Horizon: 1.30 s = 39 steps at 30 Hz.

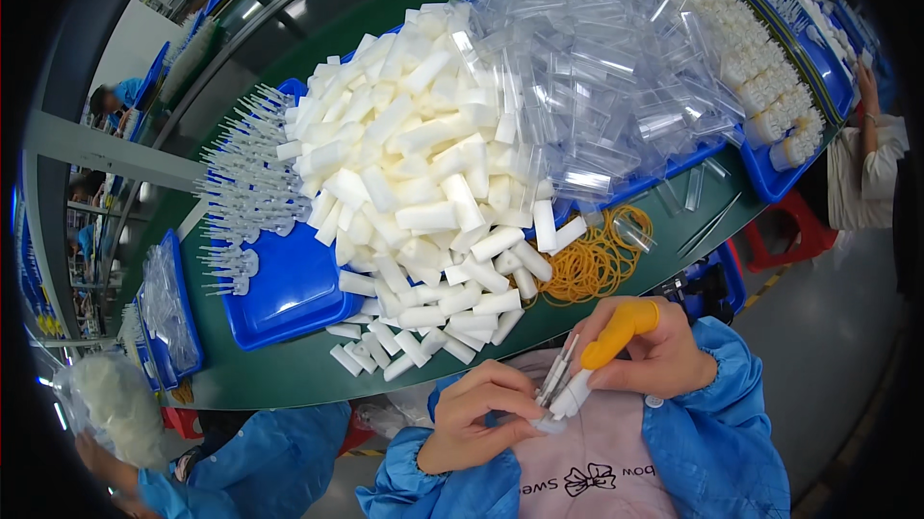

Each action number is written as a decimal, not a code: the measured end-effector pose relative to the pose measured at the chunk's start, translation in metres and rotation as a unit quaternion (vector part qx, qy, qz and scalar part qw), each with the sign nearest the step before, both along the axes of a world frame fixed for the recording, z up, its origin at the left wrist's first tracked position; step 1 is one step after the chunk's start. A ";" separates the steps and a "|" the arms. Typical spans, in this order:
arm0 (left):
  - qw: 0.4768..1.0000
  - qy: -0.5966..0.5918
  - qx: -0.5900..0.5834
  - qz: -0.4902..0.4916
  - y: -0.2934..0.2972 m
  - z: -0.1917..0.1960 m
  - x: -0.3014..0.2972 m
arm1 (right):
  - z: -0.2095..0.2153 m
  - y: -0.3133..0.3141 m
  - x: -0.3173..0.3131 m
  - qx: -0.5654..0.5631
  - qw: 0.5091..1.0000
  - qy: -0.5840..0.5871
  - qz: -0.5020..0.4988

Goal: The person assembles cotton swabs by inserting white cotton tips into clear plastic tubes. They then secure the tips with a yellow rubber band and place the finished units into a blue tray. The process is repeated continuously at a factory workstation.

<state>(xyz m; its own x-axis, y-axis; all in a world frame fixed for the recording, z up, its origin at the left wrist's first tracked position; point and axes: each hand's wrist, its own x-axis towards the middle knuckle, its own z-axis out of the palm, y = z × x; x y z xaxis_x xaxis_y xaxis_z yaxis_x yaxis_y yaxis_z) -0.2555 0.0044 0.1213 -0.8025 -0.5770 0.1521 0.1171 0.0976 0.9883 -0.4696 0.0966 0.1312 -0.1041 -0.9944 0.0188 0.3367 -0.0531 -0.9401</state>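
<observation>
In front of my chest, both hands are closed and close together. My left hand (pixel 486 416) pinches a small clear-white plastic part with slender upright rods (pixel 555 377), its base partly hidden by my fingers. My right hand (pixel 643 351), with an orange finger cot (pixel 621 331) on one finger, grips a white foam cylinder (pixel 572 395) against that part. Whether the foam goes around a rod or lies beside it I cannot tell. Beyond my hands on the green bench lie a big heap of white foam cylinders (pixel 414 163) and a tangle of yellow rubber bands (pixel 592 264).
Clear plastic sleeves (pixel 606 67) are heaped at the back. A blue tray (pixel 289 298) at left holds rows of white-pronged parts (pixel 252 168); another tray at right holds similar bundles (pixel 760 67). Tweezers (pixel 710 224) lie near the bench edge. Co-workers sit on both sides; a red stool (pixel 794 230) stands right.
</observation>
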 end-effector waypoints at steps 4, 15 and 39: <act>0.999 0.018 0.032 0.026 0.004 -0.008 0.003 | 0.002 -0.003 0.002 -0.050 0.997 0.058 -0.003; 0.981 0.069 0.090 0.156 0.000 -0.007 0.001 | 0.019 -0.042 -0.021 -0.108 0.897 0.415 -0.110; 0.989 0.104 0.025 0.104 0.000 0.002 -0.005 | 0.007 -0.045 -0.008 0.022 0.979 -0.193 -0.066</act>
